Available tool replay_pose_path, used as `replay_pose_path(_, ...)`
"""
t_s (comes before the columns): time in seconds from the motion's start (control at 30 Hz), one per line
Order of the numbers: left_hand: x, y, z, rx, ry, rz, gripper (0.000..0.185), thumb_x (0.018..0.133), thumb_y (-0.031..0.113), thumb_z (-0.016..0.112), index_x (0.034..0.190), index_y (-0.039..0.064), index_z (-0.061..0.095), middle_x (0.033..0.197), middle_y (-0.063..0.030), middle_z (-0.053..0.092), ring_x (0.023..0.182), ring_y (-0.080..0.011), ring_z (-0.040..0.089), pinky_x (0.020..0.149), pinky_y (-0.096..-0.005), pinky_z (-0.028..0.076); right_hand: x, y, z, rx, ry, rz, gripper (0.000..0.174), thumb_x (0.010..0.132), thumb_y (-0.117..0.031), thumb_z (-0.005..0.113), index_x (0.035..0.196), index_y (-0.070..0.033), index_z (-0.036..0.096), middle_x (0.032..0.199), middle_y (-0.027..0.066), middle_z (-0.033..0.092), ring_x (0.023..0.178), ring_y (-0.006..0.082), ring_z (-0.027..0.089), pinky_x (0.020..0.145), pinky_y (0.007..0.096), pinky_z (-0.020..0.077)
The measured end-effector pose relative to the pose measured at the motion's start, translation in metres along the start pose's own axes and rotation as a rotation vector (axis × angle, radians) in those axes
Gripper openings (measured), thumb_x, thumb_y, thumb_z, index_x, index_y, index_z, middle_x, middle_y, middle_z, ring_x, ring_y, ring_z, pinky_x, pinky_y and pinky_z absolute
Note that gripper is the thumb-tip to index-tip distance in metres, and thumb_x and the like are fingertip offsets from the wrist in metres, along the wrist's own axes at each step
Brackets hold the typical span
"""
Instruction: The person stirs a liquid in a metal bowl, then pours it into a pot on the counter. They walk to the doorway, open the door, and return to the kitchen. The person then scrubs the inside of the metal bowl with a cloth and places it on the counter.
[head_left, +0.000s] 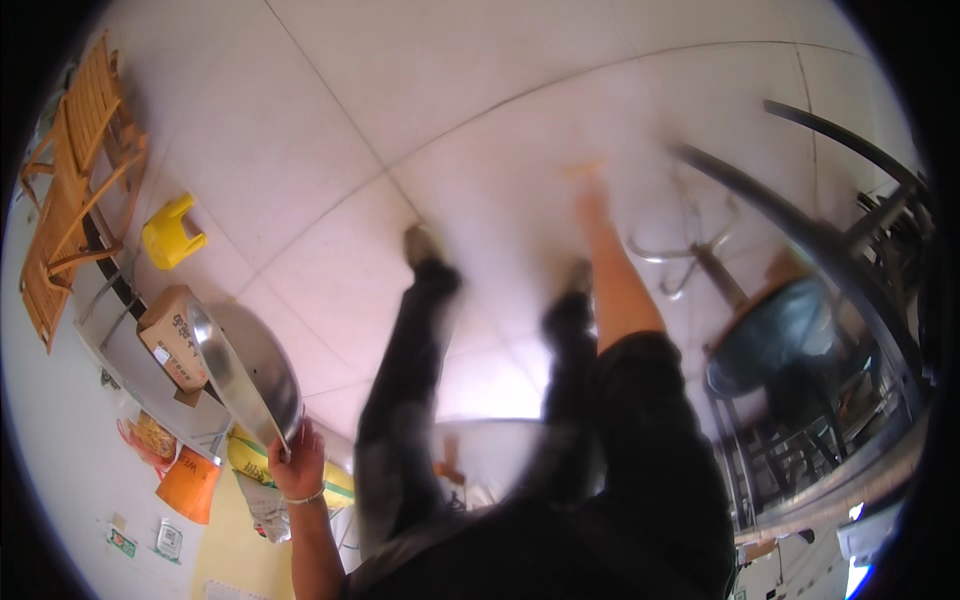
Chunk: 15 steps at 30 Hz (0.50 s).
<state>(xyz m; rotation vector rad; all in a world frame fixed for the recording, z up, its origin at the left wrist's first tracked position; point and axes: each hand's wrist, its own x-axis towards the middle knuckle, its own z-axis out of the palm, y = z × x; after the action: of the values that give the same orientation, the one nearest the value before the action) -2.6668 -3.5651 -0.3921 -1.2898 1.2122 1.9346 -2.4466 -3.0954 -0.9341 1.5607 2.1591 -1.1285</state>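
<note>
My left hand (298, 456) grips the rim of a large stainless steel basin (274, 367), which is tilted on its side at the lower left. A bracelet circles that wrist. Out over the tiled floor, my right hand (592, 201) is blurred by motion. A small yellow-orange thing (583, 169) shows at its fingers, too smeared to name; it appears to be held. My right arm reaches past my right leg (566, 322), and my left leg (405, 337) is set apart from it.
A cardboard box (172, 341) lies behind the basin. Further left are a yellow plastic stool (171, 231) and a slatted wooden folding chair (79, 165). To my right are a round-seated stool with a metal base (780, 337) and dark furniture legs (810, 206).
</note>
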Motion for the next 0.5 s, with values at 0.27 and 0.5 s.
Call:
replay_pose_path(0.27,0.023,0.007,-0.035,0.011,0.015,-0.035,0.038,0.079,0.019,0.047,0.108,-0.001,0.061,0.129,-0.0181,0.052,0.115,-0.0276,0.053,0.086,-0.0407,0.041,0.014,-0.008,0.056,-0.065,0.221,0.096,0.055,0.082,-0.014,0.056,0.133,-0.005,0.038,0.128,0.0219,0.043,0.122,0.0357,0.039,0.104,0.045,0.0318)
replay_pose_path(0.5,-0.005,0.017,-0.011,-0.236,0.195,-0.25,0.054,0.071,0.024,0.055,0.115,-0.006,0.05,0.108,-0.0226,0.057,0.106,-0.0344,0.051,0.087,-0.046,0.041,-0.166,-0.097,-0.08,-0.259,0.082,0.095,0.04,0.083,-0.015,0.053,0.12,0.0,0.051,0.102,0.0212,0.056,0.1,0.0368,0.052,0.087,0.0454,0.0433)
